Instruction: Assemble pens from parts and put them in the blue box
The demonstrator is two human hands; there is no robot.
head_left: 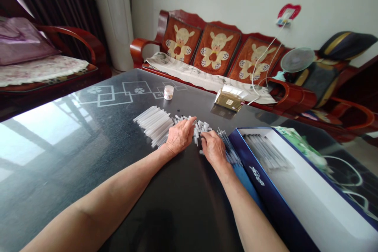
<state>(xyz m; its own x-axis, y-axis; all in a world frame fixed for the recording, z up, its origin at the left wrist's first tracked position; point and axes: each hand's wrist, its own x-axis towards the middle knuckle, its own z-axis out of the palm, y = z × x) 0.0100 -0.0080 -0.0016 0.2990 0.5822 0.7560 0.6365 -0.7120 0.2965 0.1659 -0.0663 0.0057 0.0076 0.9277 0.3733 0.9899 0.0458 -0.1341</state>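
My left hand (179,136) is over the middle of the dark table, its fingers bent together toward the right; what they grip, if anything, is hidden. Facing it, my right hand (214,148) has its fingertips pinched by a heap of small white caps (202,126), and I cannot make out what is in them. A row of translucent white pen barrels (154,123) lies just left of my left hand. Thin pen refills (229,145) lie between my right hand and a blue box (251,165). Inside that box is a group of assembled-looking pens (265,150).
A small white jar (168,92) stands beyond the barrels, with a tiny black piece (178,110) nearer. A tissue pack (228,100) sits toward the sofa (203,23). Right of the box are a green bag (301,145) and white cords (351,183).
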